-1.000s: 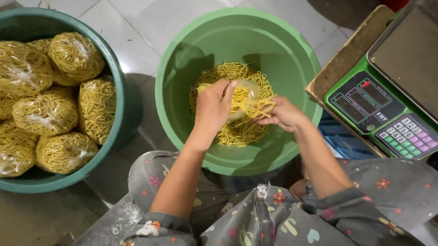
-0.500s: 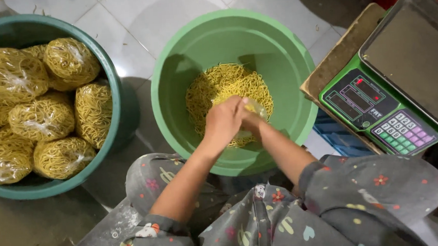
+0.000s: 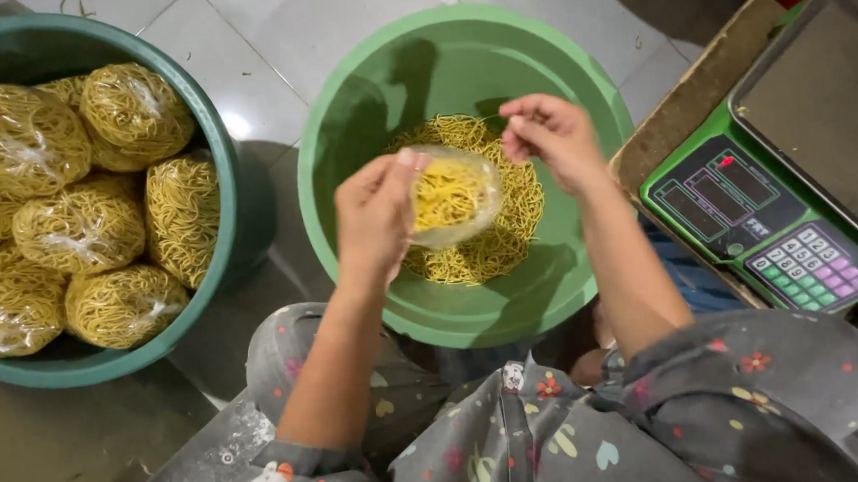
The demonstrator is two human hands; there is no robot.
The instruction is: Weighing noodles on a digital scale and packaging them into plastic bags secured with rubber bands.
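Observation:
My left hand [image 3: 374, 215] holds up a clear plastic bag [image 3: 454, 196] partly filled with yellow noodles, above a light green basin [image 3: 363, 107]. Loose yellow noodles [image 3: 493, 247] lie in the bottom of that basin. My right hand [image 3: 551, 137] is raised beside the bag's upper right, fingers pinched together; I cannot tell whether it grips the bag's edge or a few strands.
A darker green basin [image 3: 220, 183] at the left holds several bagged noodle bundles [image 3: 81, 230]. A green electronic scale [image 3: 771, 223] with a dark metal pan stands on a wooden board at the right. The floor is pale tile.
Both hands rose out of the noodles in the basin. The left hand now lifts the filled bag, and the right hand has moved apart to the upper right.

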